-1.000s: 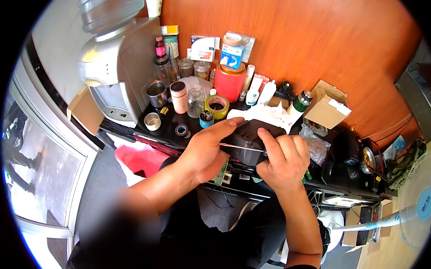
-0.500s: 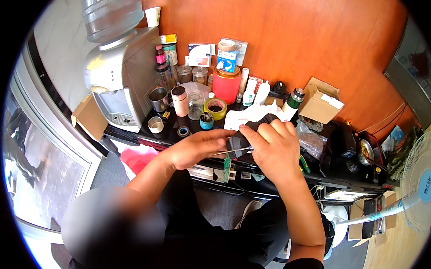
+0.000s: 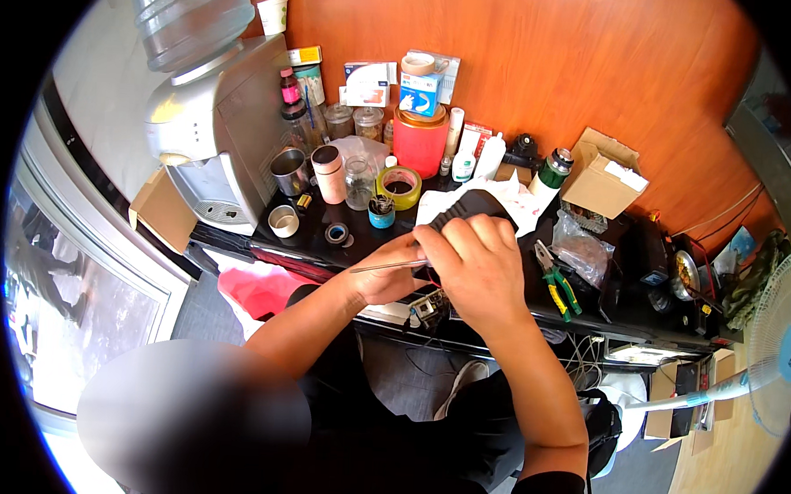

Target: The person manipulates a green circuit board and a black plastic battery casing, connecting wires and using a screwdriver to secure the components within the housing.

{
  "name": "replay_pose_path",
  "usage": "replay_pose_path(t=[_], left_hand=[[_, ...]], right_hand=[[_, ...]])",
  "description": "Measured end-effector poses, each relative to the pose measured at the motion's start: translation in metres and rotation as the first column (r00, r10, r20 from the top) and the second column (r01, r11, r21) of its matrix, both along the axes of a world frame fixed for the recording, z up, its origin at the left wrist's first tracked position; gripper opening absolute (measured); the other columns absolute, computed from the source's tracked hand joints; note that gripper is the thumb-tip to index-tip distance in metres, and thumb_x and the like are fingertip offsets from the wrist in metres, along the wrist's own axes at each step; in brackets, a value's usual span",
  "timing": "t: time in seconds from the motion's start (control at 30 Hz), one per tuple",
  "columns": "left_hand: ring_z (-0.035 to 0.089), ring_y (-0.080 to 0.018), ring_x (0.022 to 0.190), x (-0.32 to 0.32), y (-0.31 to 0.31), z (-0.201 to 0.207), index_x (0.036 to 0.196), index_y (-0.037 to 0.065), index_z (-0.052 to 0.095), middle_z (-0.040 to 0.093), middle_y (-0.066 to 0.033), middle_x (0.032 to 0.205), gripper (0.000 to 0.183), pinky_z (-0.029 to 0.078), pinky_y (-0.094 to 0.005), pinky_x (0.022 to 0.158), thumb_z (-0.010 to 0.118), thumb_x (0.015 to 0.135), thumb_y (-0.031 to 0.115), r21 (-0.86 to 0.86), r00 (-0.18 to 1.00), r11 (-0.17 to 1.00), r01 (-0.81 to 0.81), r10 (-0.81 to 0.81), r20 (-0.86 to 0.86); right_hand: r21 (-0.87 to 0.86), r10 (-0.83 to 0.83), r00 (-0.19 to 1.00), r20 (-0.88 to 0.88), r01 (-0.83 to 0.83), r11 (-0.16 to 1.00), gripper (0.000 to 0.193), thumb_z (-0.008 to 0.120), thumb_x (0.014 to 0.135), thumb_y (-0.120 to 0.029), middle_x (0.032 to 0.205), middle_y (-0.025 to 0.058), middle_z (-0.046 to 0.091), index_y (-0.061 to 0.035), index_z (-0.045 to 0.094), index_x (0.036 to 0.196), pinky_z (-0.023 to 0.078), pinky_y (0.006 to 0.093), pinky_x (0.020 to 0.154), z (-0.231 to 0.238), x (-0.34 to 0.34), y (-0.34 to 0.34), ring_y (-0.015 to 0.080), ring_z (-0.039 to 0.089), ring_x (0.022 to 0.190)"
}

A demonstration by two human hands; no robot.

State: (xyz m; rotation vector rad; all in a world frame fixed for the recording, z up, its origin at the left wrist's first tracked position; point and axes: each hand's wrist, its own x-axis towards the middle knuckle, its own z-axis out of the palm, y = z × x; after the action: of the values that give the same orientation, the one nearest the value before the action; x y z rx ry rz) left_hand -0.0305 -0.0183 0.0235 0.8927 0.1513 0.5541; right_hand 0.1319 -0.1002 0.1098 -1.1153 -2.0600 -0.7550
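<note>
Both of my hands meet over the front edge of the black table, around a black ridged object [image 3: 464, 209] whose kind I cannot make out. My right hand [image 3: 481, 273] curls over its near side, fingers bent and thumb pointing left. From the left, my left hand [image 3: 385, 277] grips its lower side, and its fingertips are partly hidden. A thin metal rod [image 3: 386, 266] runs leftward from beside the right thumb, across the left hand. Its other end is hidden. White paper [image 3: 525, 204] lies just behind the object.
Pliers with green and yellow handles [image 3: 559, 288] lie right of my hands, near a clear plastic bag [image 3: 581, 252]. Behind stand a yellow tape roll [image 3: 409, 201], a pink flask [image 3: 329, 175] and a red canister [image 3: 419, 146]. A water dispenser [image 3: 229, 125] stands left, a fan [image 3: 784, 343] right.
The rod has swung further left over my left hand. A green translucent piece that hung below the hands is out of sight. My right hand has shifted left, uncovering the pliers.
</note>
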Motion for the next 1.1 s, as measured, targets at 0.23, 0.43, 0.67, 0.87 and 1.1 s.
replay_pose_path(t=[0.23, 0.43, 0.67, 0.87, 1.1], left_hand=[[0.05, -0.037, 0.133, 0.014, 0.009, 0.002, 0.144, 0.007, 0.048, 0.054, -0.0196, 0.143, 0.073, 0.033, -0.0559, 0.117, 0.068, 0.083, 0.041, -0.305, 0.963, 0.948, 0.086, -0.001, 0.27], [0.048, -0.0397, 0.134, 0.013, 0.009, -0.021, 0.149, 0.006, 0.042, 0.049, -0.0215, 0.147, 0.094, 0.037, -0.0591, 0.114, 0.053, 0.087, 0.076, -0.564, 0.922, 0.823, 0.076, 0.158, 0.355], [0.053, -0.0473, 0.126, 0.018, 0.02, -0.018, 0.153, 0.005, 0.037, 0.051, -0.0296, 0.139, 0.104, 0.042, -0.0543, 0.11, 0.039, 0.086, 0.085, -0.553, 0.927, 0.831, 0.058, 0.161, 0.339], [0.049, -0.0512, 0.13, 0.015, 0.023, -0.021, 0.155, 0.005, 0.033, 0.048, -0.0285, 0.145, 0.096, 0.037, -0.0586, 0.114, 0.039, 0.092, 0.077, -0.509, 0.892, 0.856, 0.087, 0.16, 0.422], [0.044, -0.0535, 0.134, 0.011, 0.023, -0.019, 0.153, -0.001, 0.034, 0.047, -0.0332, 0.143, 0.095, 0.034, -0.0586, 0.116, 0.039, 0.094, 0.074, -0.543, 0.875, 0.825, 0.16, 0.136, 0.465]], right_hand=[[-0.316, -0.089, 0.805, -0.587, -0.127, 0.94, 0.039, 0.079, 0.082, -0.022, 0.095, 0.0114, 0.062, -0.0081, 0.062, 0.114, 0.052, 0.0407, 0.071, -0.005, 0.012, -0.004, 0.0311, 0.064, 0.085], [-0.373, -0.114, 0.833, -0.541, -0.117, 0.921, 0.021, 0.068, 0.092, -0.01, 0.078, 0.0072, 0.068, -0.0077, 0.071, 0.112, 0.053, 0.0333, 0.059, -0.042, 0.029, -0.004, 0.0248, 0.068, 0.065], [-0.405, -0.072, 0.872, -0.484, -0.15, 0.902, 0.033, 0.073, 0.079, 0.002, 0.08, 0.0024, 0.065, -0.0095, 0.074, 0.11, 0.05, 0.0306, 0.053, -0.053, 0.02, -0.008, 0.0204, 0.064, 0.06], [-0.4, -0.103, 0.876, -0.471, -0.108, 0.91, 0.03, 0.074, 0.075, 0.005, 0.082, 0.0052, 0.068, -0.0062, 0.075, 0.103, 0.051, 0.0296, 0.053, -0.049, 0.015, -0.003, 0.0199, 0.066, 0.062], [-0.35, -0.083, 0.851, -0.519, -0.122, 0.929, 0.025, 0.072, 0.076, 0.007, 0.084, 0.0108, 0.07, -0.0019, 0.073, 0.099, 0.054, 0.0302, 0.058, -0.045, 0.016, -0.001, 0.0239, 0.07, 0.067]])
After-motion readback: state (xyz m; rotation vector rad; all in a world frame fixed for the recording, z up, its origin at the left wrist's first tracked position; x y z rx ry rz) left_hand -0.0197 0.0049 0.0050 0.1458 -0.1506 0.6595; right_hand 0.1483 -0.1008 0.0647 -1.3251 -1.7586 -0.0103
